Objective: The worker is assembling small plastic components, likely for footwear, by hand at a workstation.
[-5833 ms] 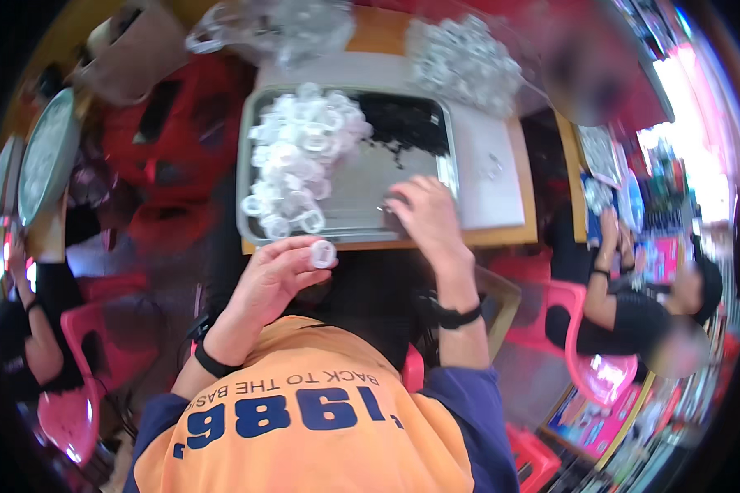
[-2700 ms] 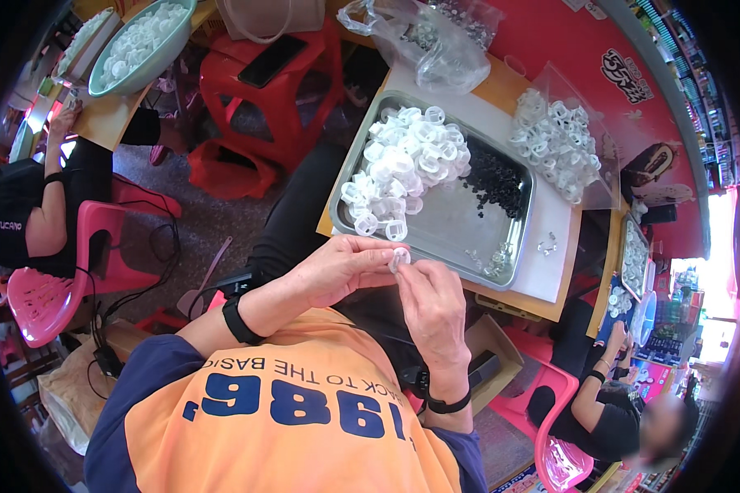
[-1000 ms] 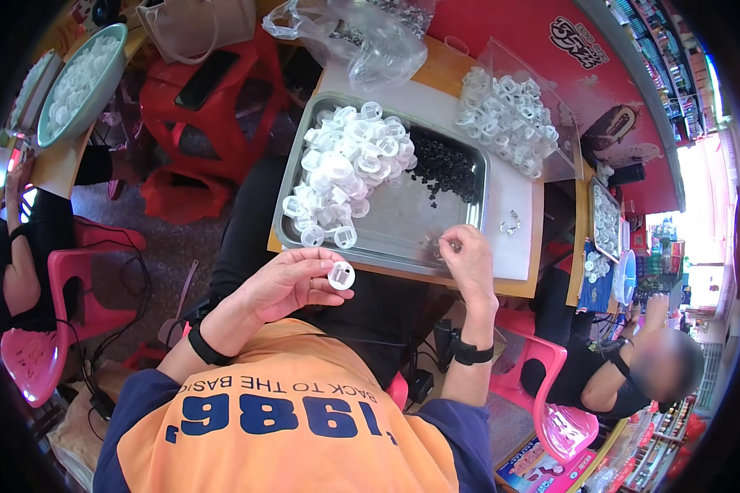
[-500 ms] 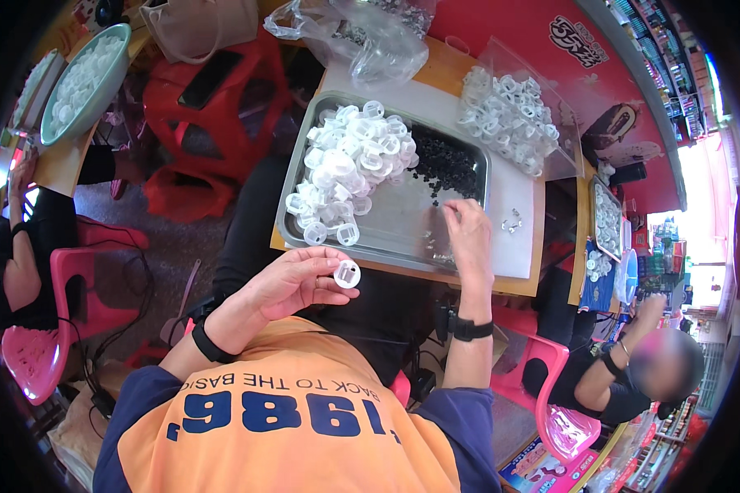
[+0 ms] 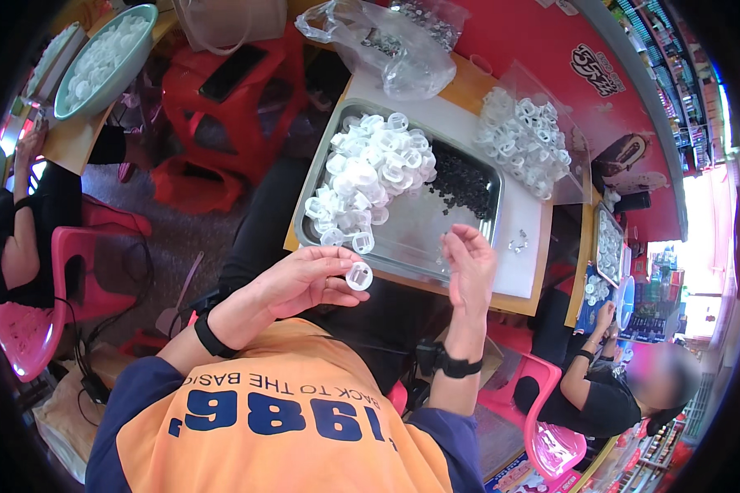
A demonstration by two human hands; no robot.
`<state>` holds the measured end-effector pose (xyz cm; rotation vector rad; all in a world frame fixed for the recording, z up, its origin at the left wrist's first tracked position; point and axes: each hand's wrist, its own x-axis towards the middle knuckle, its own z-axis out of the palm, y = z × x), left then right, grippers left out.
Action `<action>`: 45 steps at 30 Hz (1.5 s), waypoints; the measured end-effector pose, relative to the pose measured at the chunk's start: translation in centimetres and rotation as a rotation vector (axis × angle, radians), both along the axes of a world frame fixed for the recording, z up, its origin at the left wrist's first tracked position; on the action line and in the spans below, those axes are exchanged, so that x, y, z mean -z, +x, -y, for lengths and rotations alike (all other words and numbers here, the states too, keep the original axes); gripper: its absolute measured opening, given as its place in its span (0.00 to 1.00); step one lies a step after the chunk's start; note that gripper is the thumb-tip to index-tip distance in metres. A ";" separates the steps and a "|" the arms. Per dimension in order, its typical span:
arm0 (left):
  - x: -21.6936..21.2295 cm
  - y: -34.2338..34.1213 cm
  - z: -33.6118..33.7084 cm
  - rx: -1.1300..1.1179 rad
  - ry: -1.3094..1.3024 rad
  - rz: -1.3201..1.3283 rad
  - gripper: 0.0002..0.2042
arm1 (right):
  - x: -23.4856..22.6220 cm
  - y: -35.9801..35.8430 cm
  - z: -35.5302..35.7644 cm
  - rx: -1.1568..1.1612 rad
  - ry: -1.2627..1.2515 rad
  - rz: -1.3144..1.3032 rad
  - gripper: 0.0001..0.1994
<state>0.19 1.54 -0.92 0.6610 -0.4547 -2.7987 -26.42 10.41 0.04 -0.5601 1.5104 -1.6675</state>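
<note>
White ring point(image 5: 358, 276): pinched at fingertips of left hand point(image 5: 308, 282), held over the lap, just short of the near edge of the tray point(image 5: 477, 232).

Right hand point(image 5: 470, 267): raised above the tray's near right corner, fingers curled, thumb and forefinger pinched together. Whether a small part sits between them cannot be told; too small.

Change from half a second ago: right hand was lower, down on the tray floor by the black parts; it has lifted and drawn back toward the body. Left hand and ring nearly unchanged in place.

Tray contents: one heap of white rings point(image 5: 372, 181) on the left half, too many and too overlapped to count; one patch of small black parts point(image 5: 461, 179) on the right half.

Surface point(image 5: 469, 85) beyond the tray: two clear bags, one crumpled point(image 5: 386, 45) with dark bits, one point(image 5: 528, 135) full of white rings. A few tiny parts point(image 5: 519, 241) lie right of the tray.

Surroundings: one teal bowl point(image 5: 99, 62) of white pieces upper left; one red stool point(image 5: 230, 99) bearing a phone point(image 5: 232, 71). Two other people, one at each side.
</note>
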 end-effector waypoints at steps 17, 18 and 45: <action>-1.8 -1.0 -0.8 0.019 0.023 -0.014 0.10 | -1.5 5.8 -3.1 -0.120 -0.203 0.542 0.08; -1.9 -1.1 -0.8 0.024 0.012 -0.017 0.10 | -1.6 6.0 -3.2 -0.122 -0.202 0.547 0.08; -0.8 -0.9 -1.0 0.089 -0.005 -0.019 0.11 | -7.4 7.7 -0.8 -0.550 -0.224 -1.387 0.09</action>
